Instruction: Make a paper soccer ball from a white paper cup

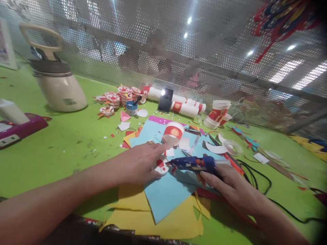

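In my right hand (223, 180) is a blue glue gun (195, 164), its nozzle pointing left. The nozzle tip is at a round white paper piece with red patches (161, 166). My left hand (143, 161) grips this piece by its left side, fingers and thumb around its edge. Under both hands lie light blue paper sheets (171, 194), with yellow sheets (150, 221) below them. A red and white paper cup (173, 132) stands just beyond my left fingertips. Small white paper scraps (184, 143) lie beside it.
Behind are finished-looking paper discs (112, 98), a blue jar (131, 108), a phone (165, 99) and stacked cups (187, 109). More cups (217, 114) stand right, near a tape roll (233, 147). A black cable (288, 212) trails right. A beige flask (60, 88) and purple power strip (25, 127) are left.
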A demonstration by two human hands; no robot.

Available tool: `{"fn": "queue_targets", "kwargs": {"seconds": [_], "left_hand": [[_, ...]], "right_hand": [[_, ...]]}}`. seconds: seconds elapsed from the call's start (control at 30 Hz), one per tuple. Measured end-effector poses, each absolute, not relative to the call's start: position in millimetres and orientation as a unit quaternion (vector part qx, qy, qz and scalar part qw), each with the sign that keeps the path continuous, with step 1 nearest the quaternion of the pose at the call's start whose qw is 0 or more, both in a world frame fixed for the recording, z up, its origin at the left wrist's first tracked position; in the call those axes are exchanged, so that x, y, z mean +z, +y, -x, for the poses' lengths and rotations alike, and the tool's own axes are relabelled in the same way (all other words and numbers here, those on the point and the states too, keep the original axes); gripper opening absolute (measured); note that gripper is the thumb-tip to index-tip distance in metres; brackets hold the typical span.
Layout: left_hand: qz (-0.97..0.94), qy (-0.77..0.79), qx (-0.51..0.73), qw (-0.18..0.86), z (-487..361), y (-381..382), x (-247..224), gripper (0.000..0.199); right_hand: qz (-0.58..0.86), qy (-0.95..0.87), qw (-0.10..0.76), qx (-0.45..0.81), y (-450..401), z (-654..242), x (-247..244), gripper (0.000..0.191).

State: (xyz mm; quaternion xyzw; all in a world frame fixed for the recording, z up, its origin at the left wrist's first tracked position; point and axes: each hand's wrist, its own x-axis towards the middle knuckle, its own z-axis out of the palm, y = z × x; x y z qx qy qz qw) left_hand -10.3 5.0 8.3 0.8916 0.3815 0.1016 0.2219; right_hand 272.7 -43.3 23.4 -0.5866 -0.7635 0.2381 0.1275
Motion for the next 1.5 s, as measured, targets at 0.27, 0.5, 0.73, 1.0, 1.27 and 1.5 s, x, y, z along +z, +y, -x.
{"fn": "queue_targets", "kwargs": {"seconds": [0.27,0.5,0.73,1.0,1.27,1.5], "left_hand": [[-0.894,0.385,0.101,0.206,9.8,6.2,7.4,0.062],[-0.888,0.396,0.094,0.212,10.3,5.0,7.9,0.065],[-0.889,0.398,0.084,0.212,9.0,5.3,11.9,0.057],[-0.888,0.401,0.082,0.212,9.8,4.7,12.6,0.058],[-0.891,0.395,0.085,0.209,9.4,3.7,14.0,0.061],[-0.895,0.387,0.095,0.199,9.8,3.5,12.3,0.054]], "right_hand": [[0.576,-0.771,0.141,0.233,-44.3,-274.9,21.0,0.049],[0.557,-0.774,0.162,0.252,-41.4,-275.3,24.7,0.046],[0.536,-0.785,0.175,0.257,-40.5,-273.6,26.8,0.044],[0.528,-0.781,0.196,0.269,-39.8,-278.1,29.6,0.046],[0.541,-0.771,0.17,0.29,-40.3,-274.7,32.3,0.047],[0.519,-0.772,0.174,0.322,-36.9,-267.8,33.7,0.042]]}}
